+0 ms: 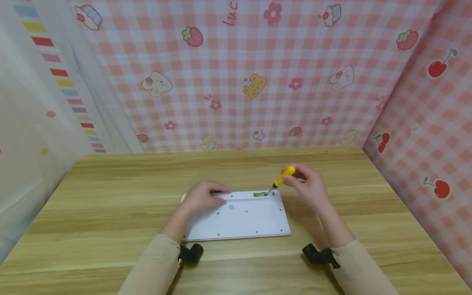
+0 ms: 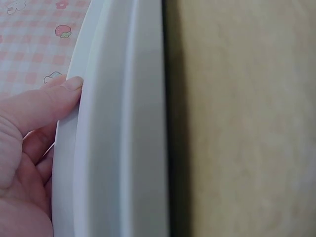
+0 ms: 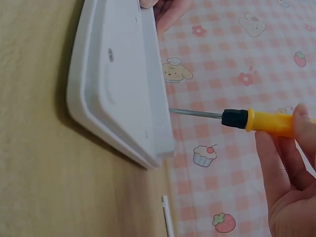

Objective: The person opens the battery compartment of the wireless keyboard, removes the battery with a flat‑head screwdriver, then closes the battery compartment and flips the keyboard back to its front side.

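A white keyboard (image 1: 237, 223) lies underside up on the table, small dark screw holes dotted over it. Its battery slot is uncovered near the far right corner and shows a green battery (image 1: 260, 195). My left hand (image 1: 199, 200) grips the far raised edge, the thumb (image 2: 64, 96) on the near side and the fingers behind. In my right hand (image 1: 311, 189) is a yellow screwdriver (image 1: 283, 177), pinched by its handle. Its metal shaft (image 3: 196, 113) slants down to the slot, at the right end of the battery; the raised edge hides the tip in the right wrist view.
A slim white strip (image 3: 167, 216) lies beyond the keyboard's corner in the right wrist view. The wood-grain table (image 1: 121, 184) ends at a pink checked cloth (image 1: 236, 110) behind and on the right. Black wrist cameras (image 1: 318, 256) sit by both sleeves.
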Available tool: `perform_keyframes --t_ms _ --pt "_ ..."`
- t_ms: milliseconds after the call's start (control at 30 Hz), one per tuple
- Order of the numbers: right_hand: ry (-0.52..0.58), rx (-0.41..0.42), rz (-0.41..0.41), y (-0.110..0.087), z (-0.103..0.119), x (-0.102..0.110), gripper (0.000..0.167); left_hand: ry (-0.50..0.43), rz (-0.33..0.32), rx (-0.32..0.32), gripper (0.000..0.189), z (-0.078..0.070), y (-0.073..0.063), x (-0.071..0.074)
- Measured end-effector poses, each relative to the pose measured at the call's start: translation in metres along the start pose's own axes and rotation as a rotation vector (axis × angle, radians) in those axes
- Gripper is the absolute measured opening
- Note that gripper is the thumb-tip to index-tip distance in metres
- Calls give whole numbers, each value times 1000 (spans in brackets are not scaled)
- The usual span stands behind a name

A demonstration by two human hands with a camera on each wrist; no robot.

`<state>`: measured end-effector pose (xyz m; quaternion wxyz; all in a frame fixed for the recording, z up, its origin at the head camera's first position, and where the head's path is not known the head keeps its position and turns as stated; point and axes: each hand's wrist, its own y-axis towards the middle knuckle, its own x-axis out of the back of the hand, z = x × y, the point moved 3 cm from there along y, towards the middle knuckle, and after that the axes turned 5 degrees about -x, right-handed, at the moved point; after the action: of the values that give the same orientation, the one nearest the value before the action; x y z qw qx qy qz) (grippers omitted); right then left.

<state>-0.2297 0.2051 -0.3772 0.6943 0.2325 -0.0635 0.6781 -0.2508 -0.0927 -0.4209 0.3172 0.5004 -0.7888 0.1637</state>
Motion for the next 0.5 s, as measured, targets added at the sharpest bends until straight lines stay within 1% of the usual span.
perform_keyframes --t_ms 200,367,500 --pt "220 -87 13 0 -14 3 21 4 -5 -2 26 0 0 0" --pt "292 -131 0 -1 -25 6 26 9 -8 2 25 0 0 0" --pt "335 -146 -22 -3 -28 7 30 6 -8 9 25 0 0 -1"
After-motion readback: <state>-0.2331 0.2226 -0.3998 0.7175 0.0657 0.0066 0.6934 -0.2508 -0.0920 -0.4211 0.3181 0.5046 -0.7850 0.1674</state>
